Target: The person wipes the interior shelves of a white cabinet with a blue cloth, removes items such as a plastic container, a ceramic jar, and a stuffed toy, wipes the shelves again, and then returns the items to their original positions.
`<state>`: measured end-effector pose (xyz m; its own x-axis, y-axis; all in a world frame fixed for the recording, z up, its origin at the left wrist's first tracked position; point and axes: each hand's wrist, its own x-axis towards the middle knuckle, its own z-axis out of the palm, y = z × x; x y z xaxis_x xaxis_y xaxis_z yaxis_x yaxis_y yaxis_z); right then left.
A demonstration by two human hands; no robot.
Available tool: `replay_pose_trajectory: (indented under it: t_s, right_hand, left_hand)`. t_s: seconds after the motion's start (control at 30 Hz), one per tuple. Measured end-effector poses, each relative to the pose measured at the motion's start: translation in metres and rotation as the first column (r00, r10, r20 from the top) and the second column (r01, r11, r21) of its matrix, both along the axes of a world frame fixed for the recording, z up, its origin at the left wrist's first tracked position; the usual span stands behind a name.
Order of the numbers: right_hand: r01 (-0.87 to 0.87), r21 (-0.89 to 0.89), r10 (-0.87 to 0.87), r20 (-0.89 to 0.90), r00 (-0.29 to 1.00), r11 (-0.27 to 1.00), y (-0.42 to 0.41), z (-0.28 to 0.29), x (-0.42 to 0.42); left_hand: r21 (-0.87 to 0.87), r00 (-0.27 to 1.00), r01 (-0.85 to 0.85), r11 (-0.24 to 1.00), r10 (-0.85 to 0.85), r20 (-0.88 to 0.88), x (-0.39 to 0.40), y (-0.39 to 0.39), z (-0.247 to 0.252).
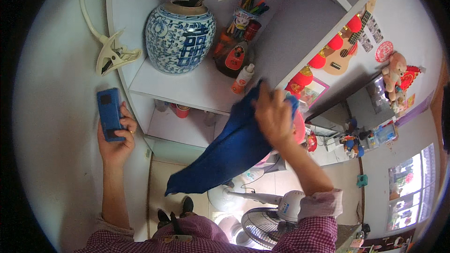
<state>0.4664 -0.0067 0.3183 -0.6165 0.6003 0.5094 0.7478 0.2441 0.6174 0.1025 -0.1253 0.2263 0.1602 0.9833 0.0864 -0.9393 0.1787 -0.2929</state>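
Note:
My left hand (116,144) is at the left, its fingers wrapped around a small blue rectangular object (113,112) with dark patches, held against or close to the pale wall. What the object is cannot be told. At the shelf's front edge, my right hand (276,117) grips a dark blue cloth (228,144), blurred at the fingers. The cloth hangs down at a slant towards the floor. Behind it on the shelf (179,88) stand a blue-and-white porcelain jar (181,38), a dark bottle with a red label (233,59) and a small white-and-orange bottle (243,79).
A cream clip (117,54) on a flexible arm hangs by the wall, left of the jar. Pens fill a cup (242,17) at the back. Red lantern ornaments (318,59) line the shelf's right edge. A standing fan (263,225) is below my right arm. A ukulele (339,59) hangs beyond.

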Motion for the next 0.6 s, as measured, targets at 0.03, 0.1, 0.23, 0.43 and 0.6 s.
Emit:
replay_pose_trajectory:
  t_s: [0.03,0.1,0.23,0.43,0.6]
  right_hand:
    - [-0.009,-0.06,0.011,0.03,0.999,0.998,-0.001,-0.031,0.003]
    - [0.009,-0.171,0.0,0.056,0.998,0.985,-0.003,-0.063,-0.001]
    - [-0.018,0.037,0.014,0.104,0.994,0.999,-0.003,-0.014,0.003]
    - [0.146,-0.007,-0.142,0.181,0.973,0.989,0.001,-0.04,-0.009]
    - [0.21,-0.16,-0.195,0.102,0.975,0.965,-0.009,-0.066,-0.019]
  left_hand:
    - [-0.027,1.0,0.001,1.0,-0.001,0.001,0.003,0.001,-0.005]
    - [-0.071,0.999,0.019,0.997,-0.022,-0.032,0.004,0.0,-0.012]
    - [-0.123,0.997,0.009,0.992,-0.019,-0.08,0.001,-0.003,-0.017]
    - [-0.169,0.987,0.067,0.983,-0.09,-0.133,0.021,0.005,-0.033]
    - [-0.157,0.962,0.06,0.986,-0.099,-0.252,0.013,-0.005,-0.055]
